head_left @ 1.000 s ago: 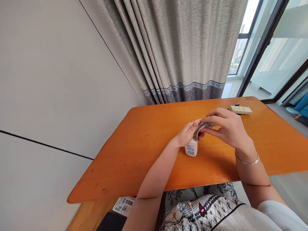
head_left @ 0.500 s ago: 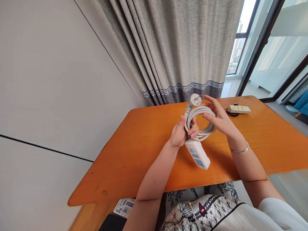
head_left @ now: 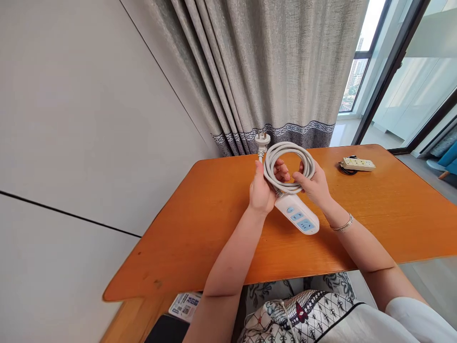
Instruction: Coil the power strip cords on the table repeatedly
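A white cable (head_left: 290, 147) is wound into a round coil above the table. My left hand (head_left: 262, 192) grips the coil's left side, its fingers passing through the loop. On the right side of the coil, my right hand (head_left: 314, 185) pinches the loops between thumb and fingers. The plug (head_left: 263, 139) stands up at the coil's upper left, prongs upward, above my left thumb. Below the coil hangs the white power strip (head_left: 297, 214) with blue sockets facing up, tilted down to the right.
The orange wooden table (head_left: 200, 214) stretches under both arms. A second, cream power strip (head_left: 358, 164) with a black cord lies at its back right. Behind the table hangs a grey curtain (head_left: 285, 71); a white box (head_left: 184, 306) sits below the front left edge.
My right hand has closed on the coil's right side. The plug has moved left and now points up, and the coil and power strip have turned to face me more.
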The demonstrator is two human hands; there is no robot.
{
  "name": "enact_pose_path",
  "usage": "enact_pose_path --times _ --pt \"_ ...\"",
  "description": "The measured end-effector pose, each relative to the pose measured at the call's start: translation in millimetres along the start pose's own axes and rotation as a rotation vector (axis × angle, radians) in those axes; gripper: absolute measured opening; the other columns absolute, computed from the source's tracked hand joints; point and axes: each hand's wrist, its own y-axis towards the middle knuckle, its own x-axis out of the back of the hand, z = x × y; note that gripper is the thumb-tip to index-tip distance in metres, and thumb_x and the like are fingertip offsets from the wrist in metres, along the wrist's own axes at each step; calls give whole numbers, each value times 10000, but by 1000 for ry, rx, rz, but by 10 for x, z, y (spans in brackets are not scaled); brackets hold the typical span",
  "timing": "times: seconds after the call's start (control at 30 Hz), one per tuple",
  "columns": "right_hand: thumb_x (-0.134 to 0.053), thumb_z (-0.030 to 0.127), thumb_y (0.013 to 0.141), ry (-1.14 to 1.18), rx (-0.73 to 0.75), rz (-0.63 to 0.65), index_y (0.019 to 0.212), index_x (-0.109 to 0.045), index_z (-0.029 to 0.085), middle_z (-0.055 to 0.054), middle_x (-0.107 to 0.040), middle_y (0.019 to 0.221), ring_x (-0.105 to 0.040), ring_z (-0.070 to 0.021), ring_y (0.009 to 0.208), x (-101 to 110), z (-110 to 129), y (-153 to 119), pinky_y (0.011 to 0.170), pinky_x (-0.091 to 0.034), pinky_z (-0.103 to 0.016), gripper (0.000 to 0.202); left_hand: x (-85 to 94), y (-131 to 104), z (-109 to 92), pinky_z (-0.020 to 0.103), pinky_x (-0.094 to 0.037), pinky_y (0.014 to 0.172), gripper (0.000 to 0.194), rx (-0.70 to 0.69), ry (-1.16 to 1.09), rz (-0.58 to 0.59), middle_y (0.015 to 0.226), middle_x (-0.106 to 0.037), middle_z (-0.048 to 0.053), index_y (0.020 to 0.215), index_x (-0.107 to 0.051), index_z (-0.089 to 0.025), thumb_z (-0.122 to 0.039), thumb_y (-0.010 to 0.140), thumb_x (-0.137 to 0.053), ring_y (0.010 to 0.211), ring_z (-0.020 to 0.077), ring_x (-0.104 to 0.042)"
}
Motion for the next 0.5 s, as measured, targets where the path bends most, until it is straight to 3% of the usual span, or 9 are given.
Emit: enact_pose_path --times 0.1,0.2,0.33,0.43,0.5 --pt "-782 644 684 15 -47 8 828 -442 244 69 -461 649 -408 -83 455 30 6 25 389 -353 -255 545 2 -5 -25 227 -499 590 556 20 32 -9 664 -587 15 873 -695 -143 -554 1026 -353 556 104 -575" --pt "-794 669 658 51 -100 52 860 -443 247 77 -465 624 -419 -92 446 23 -26 47 391 -357 -258 585 -2 -19 -49 205 -479 566 523 23 30 19 559 -456 -32 938 -710 -141 -547 1020 -390 525 100 -533" --pt "-777 716 659 87 -63 141 1031 -501 239 22 -595 766 -547 -136 613 35 -108 77 545 -481 -288 664 -4 -15 -62 180 -426 514 524 -2 -8 -1 514 -343 -58 915 -707 -134 -551 1013 -405 461 81 -413" --pt "-725 748 696 22 -62 320 1180 -508 229 -57 -662 1020 -621 -181 851 109 -160 107 726 -529 -324 743 9 13 -79 181 -421 517 513 -90 -18 -61 528 -347 -56 881 -700 -156 -563 1005 -414 460 80 -389" --pt "-746 722 689 -127 -123 510 1132 -548 205 -62 -664 1024 -620 -188 865 171 -166 122 732 -520 -324 709 32 45 -94 189 -434 537 482 -185 -22 -93 540 -376 -49 851 -688 -180 -568 994 -442 478 86 -416"
